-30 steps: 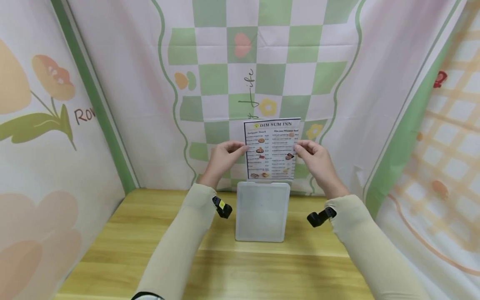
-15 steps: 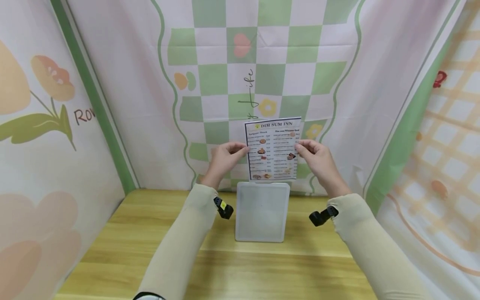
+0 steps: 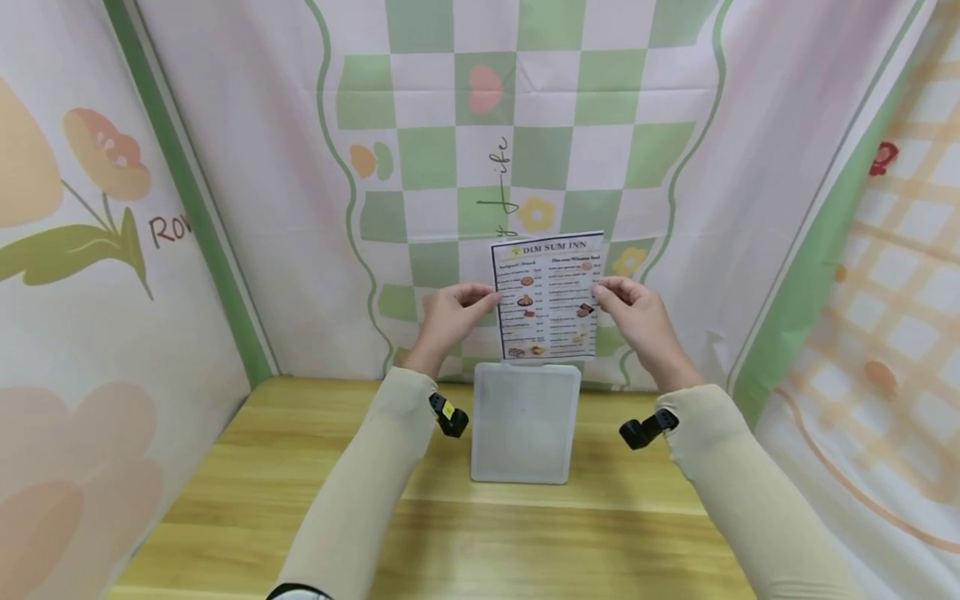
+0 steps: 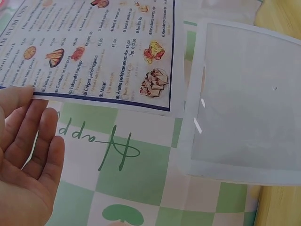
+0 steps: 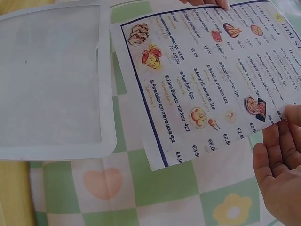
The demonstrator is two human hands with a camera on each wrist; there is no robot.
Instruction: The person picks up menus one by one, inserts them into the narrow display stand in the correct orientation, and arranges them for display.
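Note:
A printed menu sheet (image 3: 551, 296), headed DIM SUM INN, is held up between both hands. The left hand (image 3: 448, 321) pinches its left edge between thumb and fingers. At the opposite edge, the right hand (image 3: 643, 329) pinches the paper the same way. Just below the sheet stands a clear display frame (image 3: 523, 425) with a white rim, upright on the table. In the left wrist view the menu (image 4: 103, 52) hangs beside the frame (image 4: 249, 103), its bottom edge close to the frame's top. The right wrist view shows the frame (image 5: 51, 84) with nothing printed inside it.
The wooden table (image 3: 300, 467) spreads around the frame. Behind it hangs a checked green and white cloth (image 3: 483, 158). Printed cloth walls close in the left (image 3: 82, 333) and right (image 3: 847, 358) sides. A small black camera sits on each wrist.
The menu has shifted slightly to the right and tilted a little, its right side higher. Both hands have moved with it and keep their hold. The frame has stayed in place.

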